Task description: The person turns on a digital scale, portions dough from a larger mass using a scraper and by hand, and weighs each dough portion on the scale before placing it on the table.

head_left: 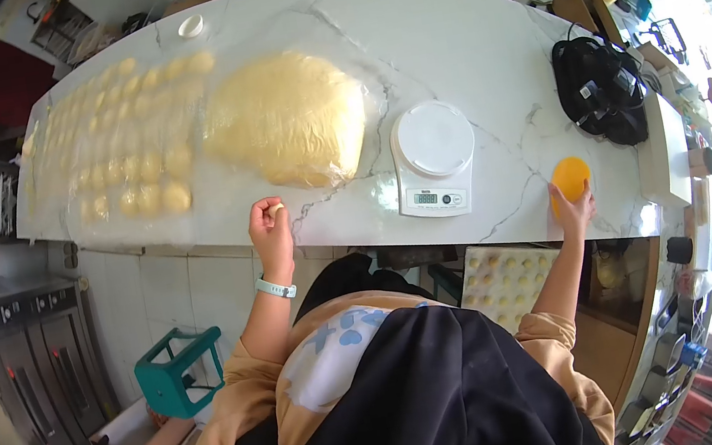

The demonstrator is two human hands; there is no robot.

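Note:
My left hand (270, 226) is closed at the front edge of the marble table, with a small pale piece, perhaps dough, between its fingers. Just beyond it a large mass of yellow dough (290, 117) lies under clear plastic. My right hand (574, 201) grips a yellow-orange scraper (570, 177) near the table's right front edge. Between my hands stands a white kitchen scale (435, 155) with nothing on its round plate. Rows of dough balls (132, 168) lie under plastic on the left.
A small white cup (191, 27) stands at the table's back edge. Black bags with cables (601, 89) lie at the right. Below the table are a tray of dough pieces (507, 281) and a green stool (178, 373). A marble tabletop (480, 66) curves around.

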